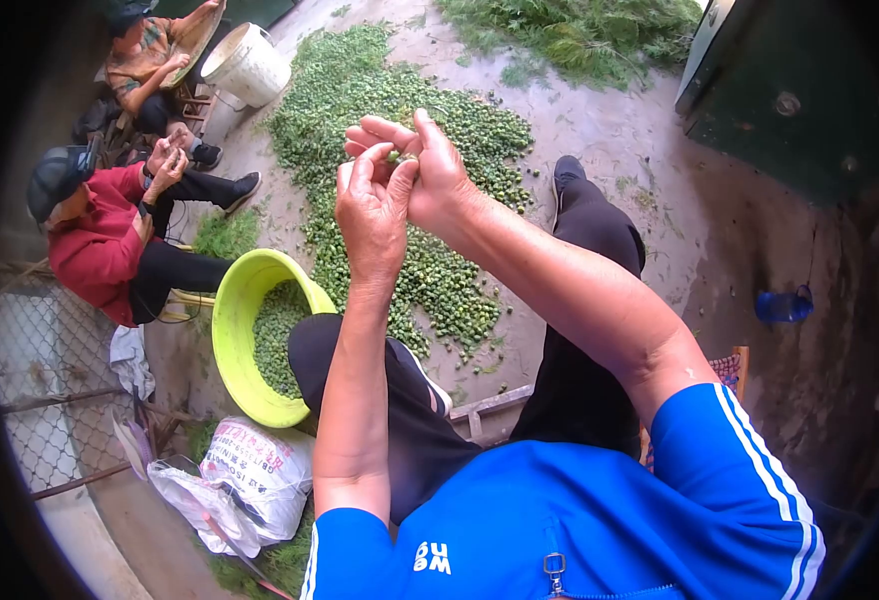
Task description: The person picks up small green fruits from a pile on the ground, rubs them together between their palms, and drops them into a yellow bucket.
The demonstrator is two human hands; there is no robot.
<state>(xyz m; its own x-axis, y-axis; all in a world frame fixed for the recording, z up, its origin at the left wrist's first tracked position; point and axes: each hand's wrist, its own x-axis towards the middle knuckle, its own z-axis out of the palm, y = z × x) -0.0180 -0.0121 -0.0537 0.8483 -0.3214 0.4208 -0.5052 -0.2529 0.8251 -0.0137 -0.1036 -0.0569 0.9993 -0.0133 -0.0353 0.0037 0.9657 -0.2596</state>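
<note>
My left hand point(372, 205) is raised at the upper middle, its thumb and index finger pinched at a small green fruit point(394, 157). Against it, my right hand point(434, 170) is turned partly palm up, its thumb and fingers curved around the same spot. The fruit is partly hidden between the fingertips. Both hands hang above a large spread of green fruits point(360, 90) on the concrete floor. At my left knee, a yellow-green tub point(231, 345) holds many more small green fruits.
Two people point(95, 235) sit at the left, one in red, one with a round tray. A white bucket point(250, 65) stands near them. A white sack point(260, 475) lies lower left; leafy branches point(590, 35) lie at the top. A dark green door point(790, 100) is upper right.
</note>
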